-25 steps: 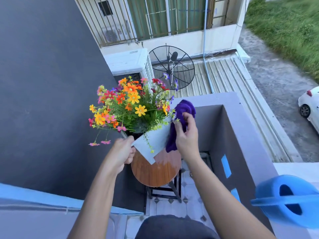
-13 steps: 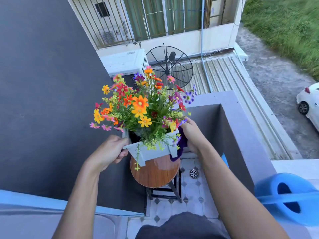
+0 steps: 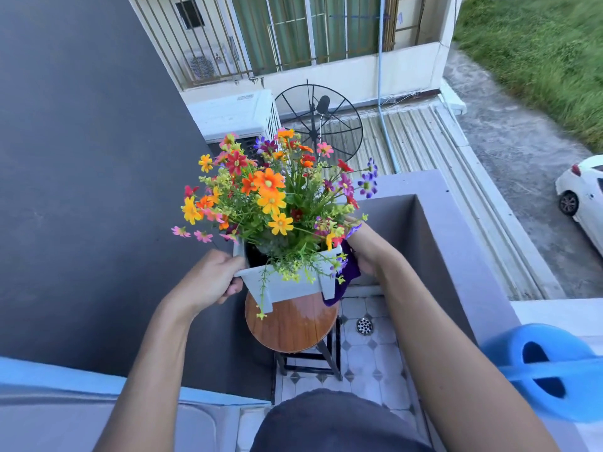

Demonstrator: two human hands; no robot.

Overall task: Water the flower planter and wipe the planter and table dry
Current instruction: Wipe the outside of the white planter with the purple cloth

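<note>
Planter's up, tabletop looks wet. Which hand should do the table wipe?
Right, probably. The right hand already holds the purple cloth against the planter side, just above the wooden table. The left hand grips the planter's opposite rim and has no cloth, so it suits steadying.

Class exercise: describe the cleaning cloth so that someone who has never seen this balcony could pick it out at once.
Start at the round wooden table in the balcony corner, where a white planter of mixed flowers is held between two hands. The purple cloth is pressed against the planter's right end by the right hand. It is the only deep purple fabric there, hanging limp below that end.
</note>
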